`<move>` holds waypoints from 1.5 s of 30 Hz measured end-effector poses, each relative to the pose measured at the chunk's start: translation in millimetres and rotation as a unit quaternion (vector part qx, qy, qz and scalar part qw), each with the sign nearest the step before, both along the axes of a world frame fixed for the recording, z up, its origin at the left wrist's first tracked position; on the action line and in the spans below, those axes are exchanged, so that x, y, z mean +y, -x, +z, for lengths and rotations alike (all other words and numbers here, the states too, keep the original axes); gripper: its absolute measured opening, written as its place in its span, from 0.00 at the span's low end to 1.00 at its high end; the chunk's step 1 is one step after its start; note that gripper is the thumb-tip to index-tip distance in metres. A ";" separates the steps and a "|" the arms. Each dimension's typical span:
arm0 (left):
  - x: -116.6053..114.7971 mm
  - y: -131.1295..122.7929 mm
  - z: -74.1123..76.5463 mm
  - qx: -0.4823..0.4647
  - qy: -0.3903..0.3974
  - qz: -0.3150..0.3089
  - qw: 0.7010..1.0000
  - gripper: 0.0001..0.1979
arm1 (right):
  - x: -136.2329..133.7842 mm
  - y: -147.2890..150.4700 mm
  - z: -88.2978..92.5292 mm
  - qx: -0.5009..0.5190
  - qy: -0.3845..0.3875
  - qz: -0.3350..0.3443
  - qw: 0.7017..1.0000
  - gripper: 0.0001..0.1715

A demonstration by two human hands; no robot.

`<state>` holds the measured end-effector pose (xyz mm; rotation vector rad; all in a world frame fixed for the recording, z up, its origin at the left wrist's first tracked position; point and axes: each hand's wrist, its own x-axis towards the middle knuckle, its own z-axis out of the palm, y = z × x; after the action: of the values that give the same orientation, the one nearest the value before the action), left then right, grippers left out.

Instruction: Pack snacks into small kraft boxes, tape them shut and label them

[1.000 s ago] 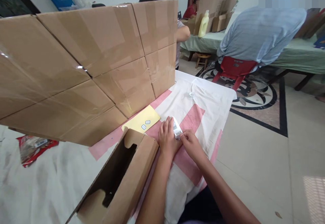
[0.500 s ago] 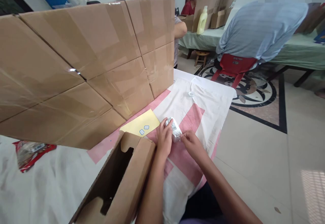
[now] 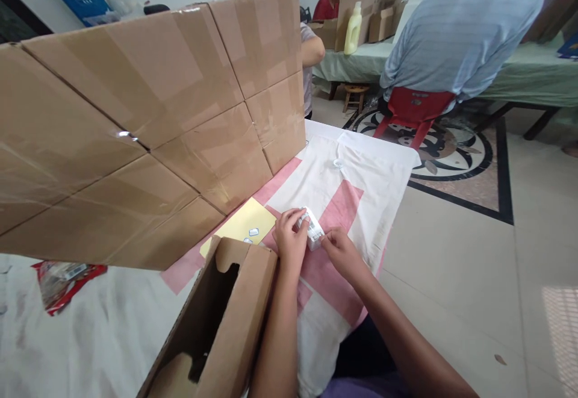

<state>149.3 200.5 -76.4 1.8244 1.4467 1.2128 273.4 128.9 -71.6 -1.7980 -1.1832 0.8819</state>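
A small white box with dark print on its upper face lies over the pink-and-white cloth. My left hand is closed around its far left part, thumb and fingers on the top and side. At its near right corner, my right hand has thumb and forefinger pinched together. Whatever may be between those fingertips is too small to make out. Left of my left hand lies a yellow sheet with two blue-edged stickers, one partly hidden by an open cardboard box.
A tall wall of taped cartons borders the table's far left. A red snack packet lies at left, and a white ring-shaped thing near the far edge. Beyond, a person sits on a red chair; others are nearby.
The yellow sheet has slid slightly left, toward the open cardboard box. My right fingertips, earlier by a clear bit at the white box's corner, are now pinched closer against that corner.
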 end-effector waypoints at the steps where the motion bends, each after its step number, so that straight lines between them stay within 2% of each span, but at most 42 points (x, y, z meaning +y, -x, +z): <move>1: 0.2 0.0 0.0 -0.003 0.000 -0.001 1.000 0.10 | -0.2 0.0 0.4 0.000 0.002 0.001 1.000 0.18; 12: 0.3 -0.4 -3.5 -0.019 -0.009 -0.004 1.000 0.11 | -2.0 5.7 -13.5 -0.002 -0.045 -0.006 0.999 0.15; 21: 5.7 -0.4 -9.4 -0.015 -0.021 0.008 1.000 0.10 | -16.0 16.0 -21.5 -0.097 -0.063 0.013 0.993 0.14; 25: 9.9 -0.4 -12.3 -0.018 -0.030 0.004 0.999 0.11 | -24.8 10.6 -16.0 0.013 -0.104 -0.003 0.994 0.14; 29: 8.5 -0.5 -12.6 -0.022 -0.037 -0.004 0.999 0.11 | -28.5 -4.0 1.8 0.143 -0.129 -0.004 0.981 0.17; 34: 5.4 -1.4 -7.2 -0.023 -0.035 -0.008 0.999 0.11 | -32.4 -12.7 29.5 0.209 -0.145 0.012 0.967 0.16; 37: 2.4 -1.7 -3.1 -0.026 -0.035 -0.005 0.999 0.12 | -36.6 -13.4 39.9 0.234 -0.150 0.022 0.960 0.15; 40: -5.1 -1.0 -1.5 -0.036 -0.026 0.022 0.999 0.14 | -40.0 -15.9 40.4 0.252 -0.158 0.011 0.955 0.15; 45: -26.7 -2.2 -3.2 -0.041 0.013 0.067 0.997 0.09 | -43.7 -22.9 25.2 0.280 -0.132 -0.016 0.951 0.12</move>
<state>151.4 173.8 -79.6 1.6627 1.5510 1.3116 296.3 85.2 -46.3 -1.2292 -0.8503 1.0670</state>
